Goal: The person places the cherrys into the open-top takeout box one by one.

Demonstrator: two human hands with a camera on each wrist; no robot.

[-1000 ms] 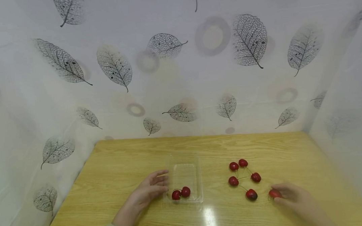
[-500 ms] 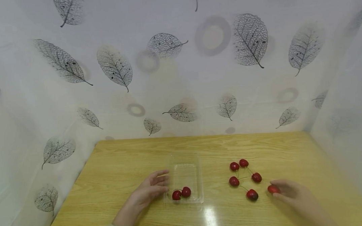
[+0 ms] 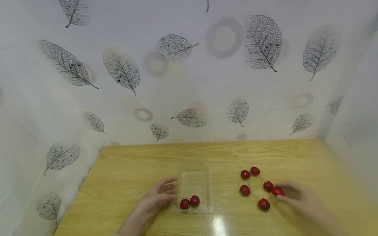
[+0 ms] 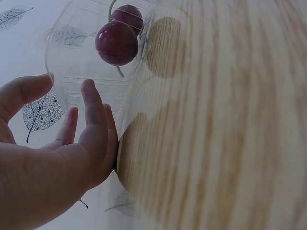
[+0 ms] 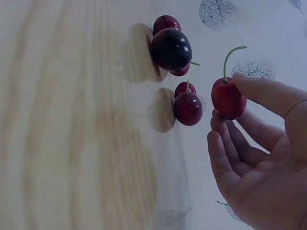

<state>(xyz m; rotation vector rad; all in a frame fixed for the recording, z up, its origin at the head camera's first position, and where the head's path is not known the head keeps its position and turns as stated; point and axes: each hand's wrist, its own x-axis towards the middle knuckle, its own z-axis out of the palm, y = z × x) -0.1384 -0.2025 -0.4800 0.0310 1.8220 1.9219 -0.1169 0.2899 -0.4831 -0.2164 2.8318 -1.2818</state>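
Observation:
My right hand point(image 3: 299, 195) pinches a red cherry point(image 3: 278, 191) between thumb and fingers. In the right wrist view the held cherry point(image 5: 229, 98) has its curved green stem pointing up, and it is raised off the table. Just left of it in the head view lies another cherry point(image 3: 268, 186), overlapped by the held one. My left hand point(image 3: 154, 199) rests beside a clear plastic container point(image 3: 209, 187), fingers loosely spread along its left side. Two cherries point(image 3: 194, 201) sit inside, near the front. In the left wrist view the thumb tip point(image 4: 50, 78) is right at the container's rim.
More loose cherries point(image 3: 244, 190) with thin stems form a rough ring right of the container, one with a dark patch point(image 3: 264, 204). The wooden table point(image 3: 146, 158) backs onto a pale leaf-patterned sheet point(image 3: 187, 86), which also rises along both sides.
My right hand has moved up and left with the held cherry, from the right of the ring to beside its right-hand cherry. The left hand has stayed at the container.

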